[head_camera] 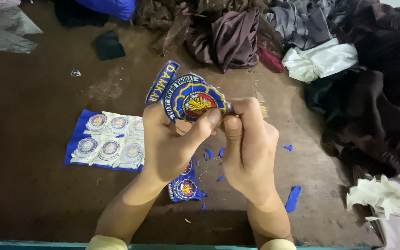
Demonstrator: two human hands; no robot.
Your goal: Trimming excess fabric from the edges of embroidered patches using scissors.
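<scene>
Near the centre of the frame, both hands held an embroidered patch (191,98) raised above the table (33,120), presumably lifted close to the eyes so its edge could be worked finely. The left hand (167,143) supported the patch from below and behind, its fingers (208,121) closed on the lower rim. The right hand (248,148) pinched the right edge of the patch, thumb and forefinger pressed tight together; whether a small tool sat inside that pinch could not be told. The patch was a blue shield shape with a stitched yellow border, a red and gold centre and a curved blue tab at its upper left; it looked stiff and densely threaded. Left of centre, a sheet of uncut patches (109,141) lay flat on the table, 6 round emblems visible on white backing with a blue margin. Another blue patch (185,185) lay under the wrists, lower centre. Blue fabric trimmings (293,198) were scattered at centre right, thin and ragged. Across the top and right, heaped cloth (371,102) in dark brown, purple, grey and white sat crumpled and soft. The table surface was dark brown, matte and dusty.
</scene>
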